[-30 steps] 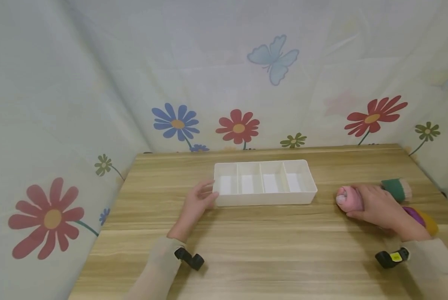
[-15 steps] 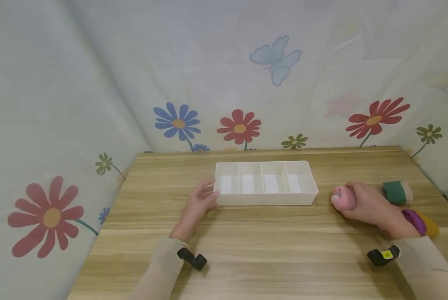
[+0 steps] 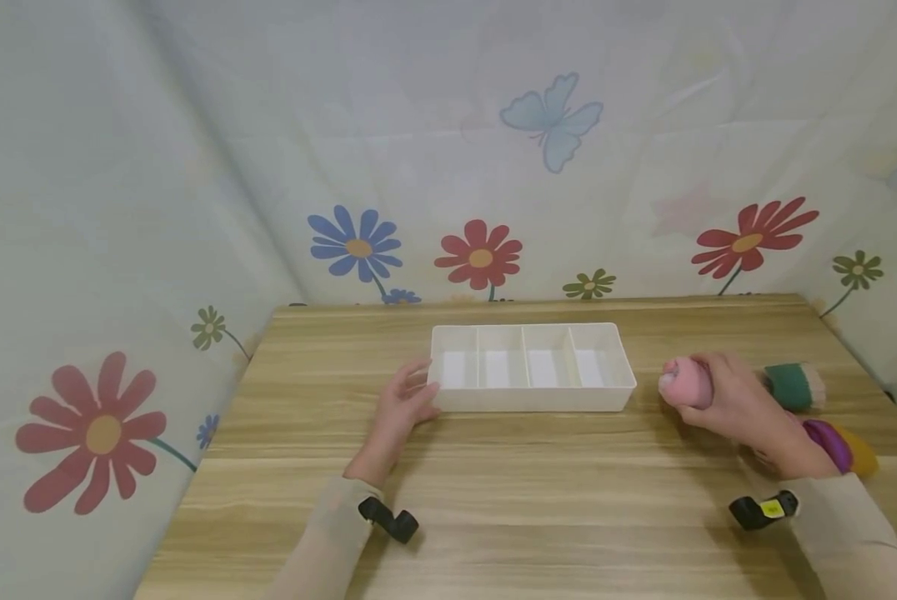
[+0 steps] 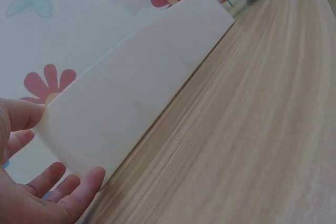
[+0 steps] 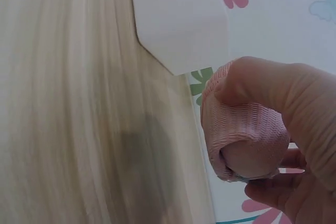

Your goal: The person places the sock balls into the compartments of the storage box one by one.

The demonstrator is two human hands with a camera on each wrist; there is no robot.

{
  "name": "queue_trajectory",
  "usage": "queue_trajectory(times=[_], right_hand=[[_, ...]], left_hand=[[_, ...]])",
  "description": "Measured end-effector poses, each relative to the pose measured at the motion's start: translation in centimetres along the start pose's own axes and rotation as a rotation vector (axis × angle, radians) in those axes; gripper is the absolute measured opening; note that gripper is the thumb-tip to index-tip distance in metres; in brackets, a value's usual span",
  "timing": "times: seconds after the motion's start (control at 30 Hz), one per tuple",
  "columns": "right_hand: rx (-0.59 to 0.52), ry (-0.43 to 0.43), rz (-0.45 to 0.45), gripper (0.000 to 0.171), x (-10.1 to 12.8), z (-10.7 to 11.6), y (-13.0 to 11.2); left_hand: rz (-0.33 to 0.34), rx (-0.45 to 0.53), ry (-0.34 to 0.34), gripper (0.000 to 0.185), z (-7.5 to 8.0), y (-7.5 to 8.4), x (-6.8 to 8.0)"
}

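My right hand [image 3: 741,408] grips a rolled-up pink sock [image 3: 686,382], thumb on one side and fingers round the other. Up close in the right wrist view, the ribbed knit of the pink sock [image 5: 244,137] shows, held over the table to the right of the box. A white box [image 3: 534,398] with several compartments in a row stands mid-table, nothing in them. My left hand [image 3: 402,404] rests at its left end; the left wrist view has the thumb by the upper corner and loosely bent fingertips [image 4: 94,177] against the lower edge.
Behind my right hand lies a green roll with a cream end [image 3: 794,385], likely another sock. A purple and mustard roll [image 3: 842,446] sits by my right wrist. The wooden table [image 3: 538,500] meets a flower-printed curtain [image 3: 418,167] at the back and sides.
My right hand has moved left and slightly up with the pink sock, away from the other rolls and nearer the box. My left hand stays at the box's left end.
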State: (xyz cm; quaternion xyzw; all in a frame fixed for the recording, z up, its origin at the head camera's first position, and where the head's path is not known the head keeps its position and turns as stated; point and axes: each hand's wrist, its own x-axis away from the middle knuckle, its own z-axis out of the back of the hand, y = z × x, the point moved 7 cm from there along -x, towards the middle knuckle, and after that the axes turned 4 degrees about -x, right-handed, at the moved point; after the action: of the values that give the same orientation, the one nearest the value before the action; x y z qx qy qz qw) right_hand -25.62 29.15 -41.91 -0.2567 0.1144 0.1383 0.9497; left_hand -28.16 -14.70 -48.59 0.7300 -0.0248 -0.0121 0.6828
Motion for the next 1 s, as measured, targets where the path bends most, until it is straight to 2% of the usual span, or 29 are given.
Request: queue_trajectory(times=[0.33, 0.57, 0.8, 1.0], right_hand=[[-0.001, 0.14, 0.131, 0.073, -0.7, 1.2, -2.3], [-0.01, 0.163, 0.133, 0.073, -1.3, 1.4, -3.2], [-0.021, 0.176, 0.164, 0.072, -2.1, 1.5, -4.3], [-0.037, 0.159, 0.178, 0.075, -3.0, 1.3, -5.3]], left_hand=[[0.02, 0.035, -0.039, 0.051, -0.3, 0.5, 0.2], [0.0, 0.012, -0.054, 0.051, -0.8, 2.2, 1.2], [0.005, 0.038, -0.035, 0.051, -0.2, 0.1, 0.1], [-0.004, 0.044, -0.003, 0.05, -0.1, -0.2, 0.1]])
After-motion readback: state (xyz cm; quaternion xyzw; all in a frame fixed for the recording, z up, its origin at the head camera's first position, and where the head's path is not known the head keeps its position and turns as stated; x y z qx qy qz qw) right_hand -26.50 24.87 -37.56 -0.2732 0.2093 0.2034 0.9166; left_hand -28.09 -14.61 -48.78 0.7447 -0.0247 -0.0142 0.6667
